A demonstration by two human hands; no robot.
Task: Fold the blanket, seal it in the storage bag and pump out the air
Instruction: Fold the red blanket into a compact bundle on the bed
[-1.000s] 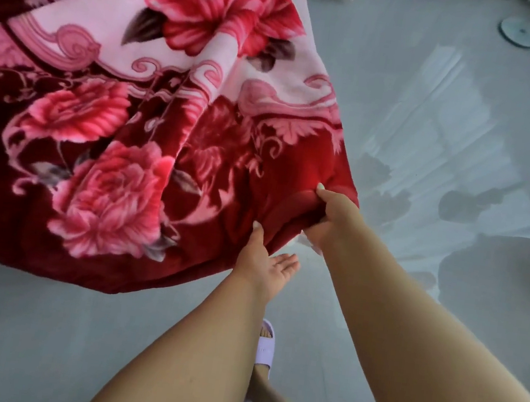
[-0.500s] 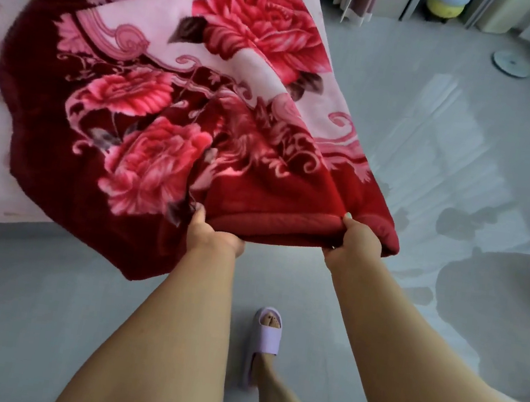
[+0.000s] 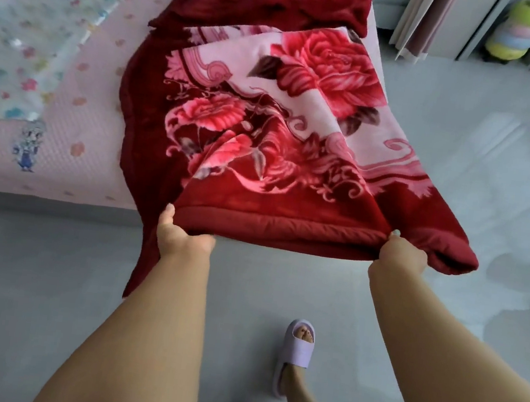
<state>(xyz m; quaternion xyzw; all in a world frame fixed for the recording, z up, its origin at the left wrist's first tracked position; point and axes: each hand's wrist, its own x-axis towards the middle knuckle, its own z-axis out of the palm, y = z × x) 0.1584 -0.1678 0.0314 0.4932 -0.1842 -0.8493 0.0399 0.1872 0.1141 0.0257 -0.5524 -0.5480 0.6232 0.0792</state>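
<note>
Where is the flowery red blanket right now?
In the head view the blanket stretches from the pink bed at upper left out over the grey floor, its near hem gripped by the left hand and the right hand.

There is one view only, from a wide-angle camera worn on the person's head. It looks forward and steeply down, so both bare forearms run up from the bottom edge into the middle of the frame and the person's feet in lilac slippers [image 3: 296, 350] stand on the grey floor [image 3: 26, 287] near the lower edge. The left hand [image 3: 181, 237] and right hand [image 3: 401, 256] sit close to the lens, near mid-frame. Farther off, the pink bed [image 3: 71, 155] fills the upper left, and curtains [image 3: 422, 19] line the top edge. Straight lines bow toward the edges. No second view shares the scene.
</note>
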